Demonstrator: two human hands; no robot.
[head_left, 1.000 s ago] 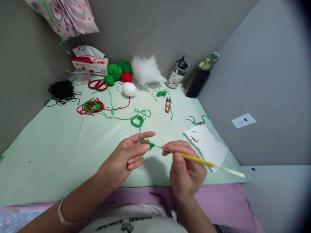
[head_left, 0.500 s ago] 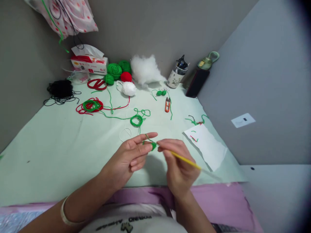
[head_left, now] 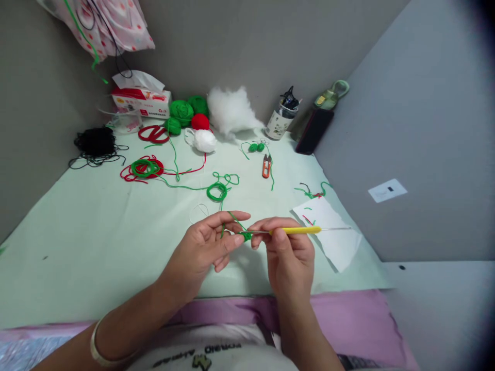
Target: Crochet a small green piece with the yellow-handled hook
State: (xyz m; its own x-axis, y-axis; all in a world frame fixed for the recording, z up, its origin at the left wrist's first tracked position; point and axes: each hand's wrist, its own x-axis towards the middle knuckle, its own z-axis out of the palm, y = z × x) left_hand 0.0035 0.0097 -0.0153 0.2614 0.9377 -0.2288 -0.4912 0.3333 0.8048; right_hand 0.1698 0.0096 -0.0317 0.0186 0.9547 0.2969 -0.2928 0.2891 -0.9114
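My left hand (head_left: pixel 207 247) pinches a small green crochet piece (head_left: pixel 245 236) between thumb and fingers, with green yarn (head_left: pixel 231 217) running over its forefinger. My right hand (head_left: pixel 288 252) grips a yellow-handled crochet hook (head_left: pixel 296 230) that lies level, its tip in the green piece. Both hands hover just above the pale green tabletop (head_left: pixel 96 232), near its front edge. The yarn leads back to a green coil (head_left: pixel 217 191) on the table.
Farther back lie red and green yarn loops (head_left: pixel 144 168), orange snips (head_left: pixel 266 167), yarn balls (head_left: pixel 189 113), white stuffing (head_left: pixel 232 109), a tissue box (head_left: pixel 141 102), black yarn (head_left: pixel 96 141) and a cup of tools (head_left: pixel 281 121). A white paper (head_left: pixel 328 232) sits at right.
My right hand moved left toward the green piece and swung the hook from slanting down-right to level. The left hand stayed in place holding the piece.
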